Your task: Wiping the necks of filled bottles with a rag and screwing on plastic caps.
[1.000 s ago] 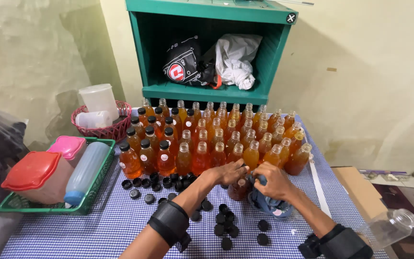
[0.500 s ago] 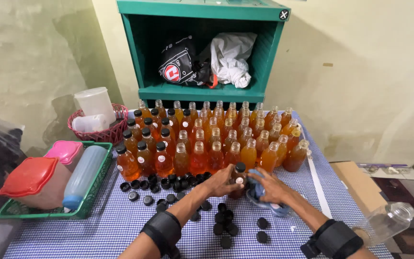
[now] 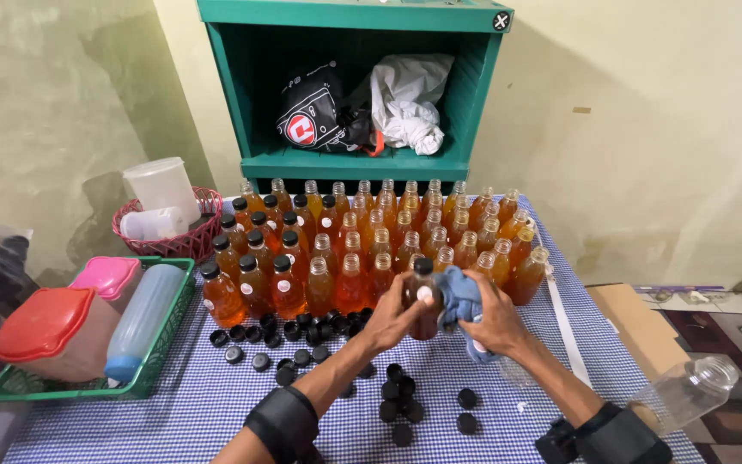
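Observation:
My left hand (image 3: 391,314) grips a capped bottle of amber liquid (image 3: 422,297), held upright just above the checked tablecloth. Pressed against the bottle's right side is a blue cloth (image 3: 459,296), bunched in my right hand (image 3: 493,320). Behind both hands stand several rows of similar amber bottles (image 3: 362,241); those on the left wear black caps, the rest are uncapped. Loose black caps (image 3: 301,333) lie scattered in front of the rows and beneath my forearms.
A green tray (image 3: 79,388) at the left holds a red-lidded box, a pink-lidded box and a blue bottle. Behind it is a red basket (image 3: 204,235) with white containers. A green shelf (image 3: 352,163) holds bags. An empty clear jar (image 3: 685,392) lies at the right table edge.
The bottle has been lifted higher off the table. My right hand now presses the blue cloth against its side, where before both hands were low over the caps.

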